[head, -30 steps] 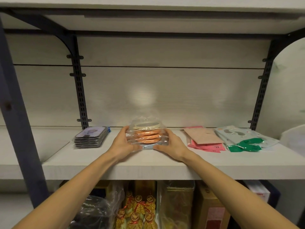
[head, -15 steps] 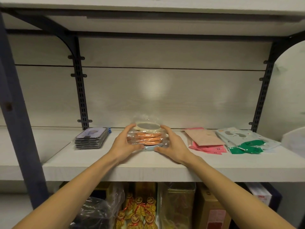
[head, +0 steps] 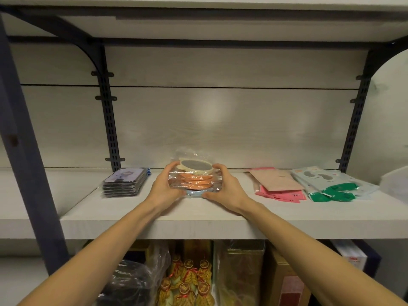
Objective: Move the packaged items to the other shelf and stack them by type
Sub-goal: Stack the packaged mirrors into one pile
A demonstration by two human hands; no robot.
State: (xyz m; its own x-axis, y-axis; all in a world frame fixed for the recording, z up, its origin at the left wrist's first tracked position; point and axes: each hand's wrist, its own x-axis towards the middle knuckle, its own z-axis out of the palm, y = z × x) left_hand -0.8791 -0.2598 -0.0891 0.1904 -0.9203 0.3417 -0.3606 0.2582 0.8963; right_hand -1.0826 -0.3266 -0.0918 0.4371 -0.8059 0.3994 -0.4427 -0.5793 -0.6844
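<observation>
Squaring up stack of bagged round items [head: 194,181] at middle of shelf [head: 154,224] — left hand [head: 164,188] and right hand [head: 225,189] curled round its sides, gripping. Looks mid-task. Next: let go gently, keep pile plumb, fetch more. Dark packs [head: 124,182] left; pink packets [head: 278,184], green-and-white packets [head: 331,186] right. White panelled wall, dark uprights, boxes below.

Two bare forearms in view, no sleeves reaching wrist or elbow. Left hand [head: 164,187] and right hand [head: 227,189] ungloved. No rings, watch, bracelets or bands visible on fingers or wrists. Slim forearms with tendons faintly showing near the wrists. Short, unpainted nails where visible.
</observation>
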